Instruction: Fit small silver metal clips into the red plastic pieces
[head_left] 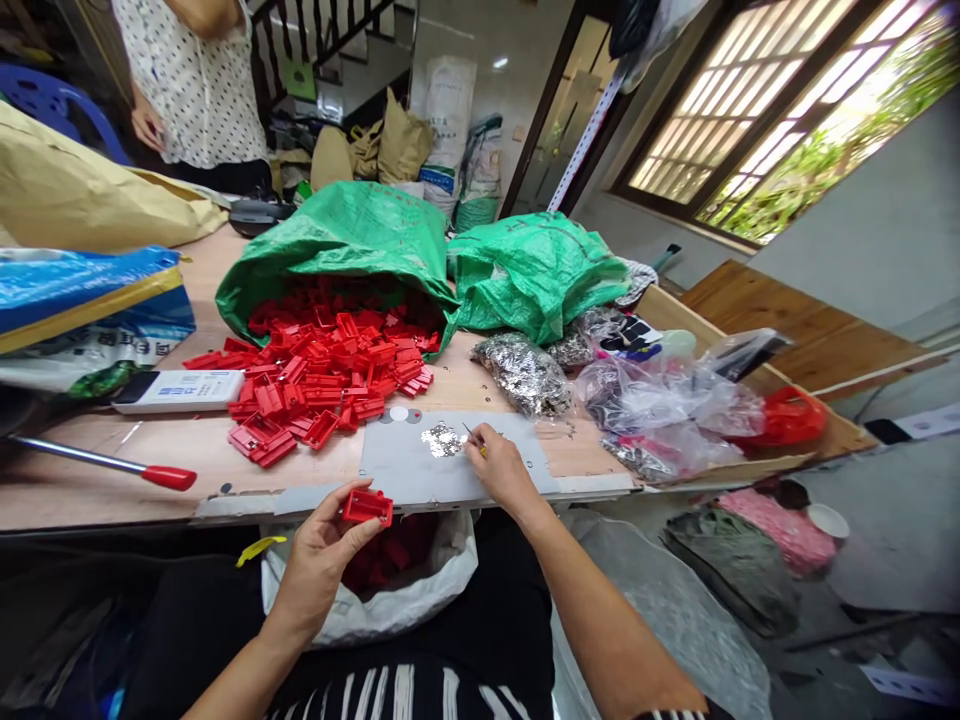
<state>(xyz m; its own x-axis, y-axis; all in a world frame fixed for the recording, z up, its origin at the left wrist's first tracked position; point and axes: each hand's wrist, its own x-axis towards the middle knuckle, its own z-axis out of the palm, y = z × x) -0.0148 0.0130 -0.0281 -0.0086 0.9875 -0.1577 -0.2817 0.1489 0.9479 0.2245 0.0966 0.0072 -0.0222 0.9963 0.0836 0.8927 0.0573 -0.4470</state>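
My left hand (pixel 315 560) grips a small red plastic housing (pixel 367 507) between thumb and fingers, over the table's front edge. The housing is tilted, with its hollow side toward me. My right hand (pixel 504 472) is closed around a thin pointed tool (pixel 472 435) showing a bit of yellow; its exact kind is unclear. The tool's tip is beside a small heap of shiny metal pieces (pixel 442 441) on a grey sheet (pixel 401 482). Left of the sheet, many red housings (pixel 315 375) spill from a green sack (pixel 352 225). Below my hands, an open white sack (pixel 442 595) holds more red pieces.
Another green sack (pixel 532 270) and a clear bag of metal pieces (pixel 525 372) lie behind the sheet. Plastic bags (pixel 667 400) fill the right side. At left are a white box (pixel 180 391) and a red-tipped lever (pixel 169 477). A person (pixel 195 90) stands beyond the table.
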